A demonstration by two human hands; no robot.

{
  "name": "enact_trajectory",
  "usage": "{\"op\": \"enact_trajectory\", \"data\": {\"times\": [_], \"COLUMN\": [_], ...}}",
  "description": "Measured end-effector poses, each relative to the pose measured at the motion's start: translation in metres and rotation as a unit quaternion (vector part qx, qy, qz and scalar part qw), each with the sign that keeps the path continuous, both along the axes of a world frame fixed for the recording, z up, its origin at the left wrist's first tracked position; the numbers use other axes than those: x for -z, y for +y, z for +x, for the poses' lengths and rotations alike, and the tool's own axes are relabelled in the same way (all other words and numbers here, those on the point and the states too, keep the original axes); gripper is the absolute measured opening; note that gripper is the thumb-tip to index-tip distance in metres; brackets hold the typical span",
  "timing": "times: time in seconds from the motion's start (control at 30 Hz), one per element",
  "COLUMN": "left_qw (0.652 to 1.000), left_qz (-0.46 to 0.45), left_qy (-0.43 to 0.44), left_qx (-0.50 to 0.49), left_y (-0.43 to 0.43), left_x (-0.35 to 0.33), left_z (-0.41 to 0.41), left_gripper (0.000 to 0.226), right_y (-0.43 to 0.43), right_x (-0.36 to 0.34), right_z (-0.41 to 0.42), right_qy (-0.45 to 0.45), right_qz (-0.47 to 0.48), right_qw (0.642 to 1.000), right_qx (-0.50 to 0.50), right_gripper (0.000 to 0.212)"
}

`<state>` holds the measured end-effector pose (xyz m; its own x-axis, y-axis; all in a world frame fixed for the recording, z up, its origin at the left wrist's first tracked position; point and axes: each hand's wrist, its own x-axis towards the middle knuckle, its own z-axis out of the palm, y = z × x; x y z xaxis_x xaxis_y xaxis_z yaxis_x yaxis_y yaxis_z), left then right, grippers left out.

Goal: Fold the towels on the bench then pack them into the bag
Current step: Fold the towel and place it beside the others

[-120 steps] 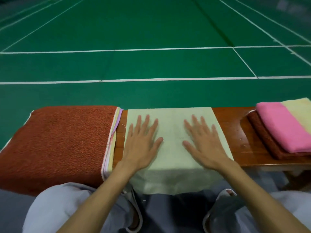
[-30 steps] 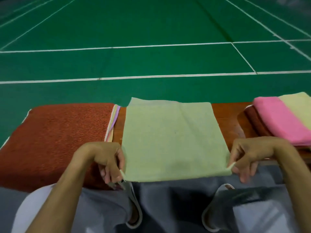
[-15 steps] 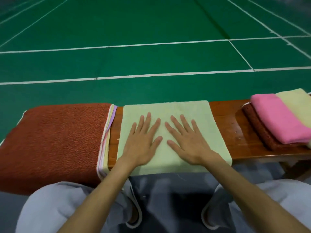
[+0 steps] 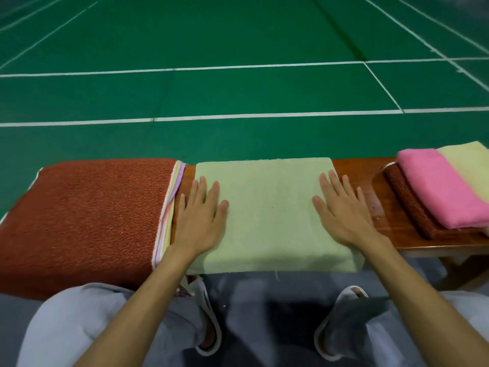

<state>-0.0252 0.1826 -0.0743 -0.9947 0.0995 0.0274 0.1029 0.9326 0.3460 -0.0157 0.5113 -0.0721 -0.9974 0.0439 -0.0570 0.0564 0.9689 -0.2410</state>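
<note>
A pale green towel point(image 4: 270, 207), folded over, lies flat on the middle of the wooden bench point(image 4: 391, 234). My left hand point(image 4: 199, 218) presses flat on its left edge, fingers straight. On the towel's right edge my right hand point(image 4: 344, 210) lies flat too, its outer fingers reaching onto the bare wood. Left of the green towel sits a stack of unfolded towels with a rust-red towel point(image 4: 84, 215) on top. At the right end lie folded towels: a dark red towel point(image 4: 407, 205) underneath, a pink towel point(image 4: 444, 186) and a pale yellow towel point(image 4: 471, 162). No bag is in view.
Beyond the bench stretches a green court floor point(image 4: 238, 88) with white lines. My knees in grey trousers point(image 4: 79, 319) and my white slippers point(image 4: 209, 327) are below the bench's near edge.
After pinching the near corners and folding the green towel over, my hands pressed its centre. They have now slid apart to its left and right edges.
</note>
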Motion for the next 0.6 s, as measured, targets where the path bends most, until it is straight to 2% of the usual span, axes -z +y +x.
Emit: {"op": "enact_trajectory", "data": {"times": [0.1, 0.17, 0.23, 0.37, 0.43, 0.5, 0.53, 0.6], "left_qw": [0.989, 0.984, 0.981, 0.983, 0.977, 0.935, 0.904, 0.861], "left_qz": [0.067, 0.046, 0.038, 0.091, 0.15, 0.302, 0.375, 0.462], "left_qy": [0.083, 0.06, 0.011, -0.003, -0.035, -0.083, -0.107, -0.13], "left_qx": [-0.102, -0.159, -0.188, -0.16, -0.148, -0.166, -0.176, -0.168], "left_y": [-0.004, -0.008, -0.011, -0.015, -0.022, -0.031, -0.035, -0.042], "left_x": [-0.011, -0.016, -0.016, -0.019, -0.024, -0.034, -0.041, -0.053], "left_z": [-0.001, -0.004, -0.007, -0.01, -0.013, -0.016, -0.016, -0.015], "left_gripper": [0.05, 0.051, 0.046, 0.032, 0.026, 0.022, 0.021, 0.024], "right_y": [-0.005, -0.009, -0.011, -0.008, -0.002, 0.006, 0.009, 0.016], "right_x": [-0.021, -0.032, -0.035, -0.042, -0.047, -0.048, -0.05, -0.051], "right_z": [0.001, -0.001, -0.004, -0.01, -0.01, -0.007, -0.005, -0.003], "right_qy": [0.09, 0.058, -0.004, -0.038, -0.035, -0.025, -0.018, -0.009], "right_qz": [-0.047, -0.033, -0.028, -0.059, -0.149, -0.337, -0.429, -0.538], "right_qw": [0.989, 0.984, 0.985, 0.989, 0.982, 0.934, 0.896, 0.839], "right_qx": [0.108, 0.163, 0.168, 0.127, 0.115, 0.114, 0.111, 0.08], "right_gripper": [0.062, 0.05, 0.041, 0.028, 0.017, 0.014, 0.028, 0.067]}}
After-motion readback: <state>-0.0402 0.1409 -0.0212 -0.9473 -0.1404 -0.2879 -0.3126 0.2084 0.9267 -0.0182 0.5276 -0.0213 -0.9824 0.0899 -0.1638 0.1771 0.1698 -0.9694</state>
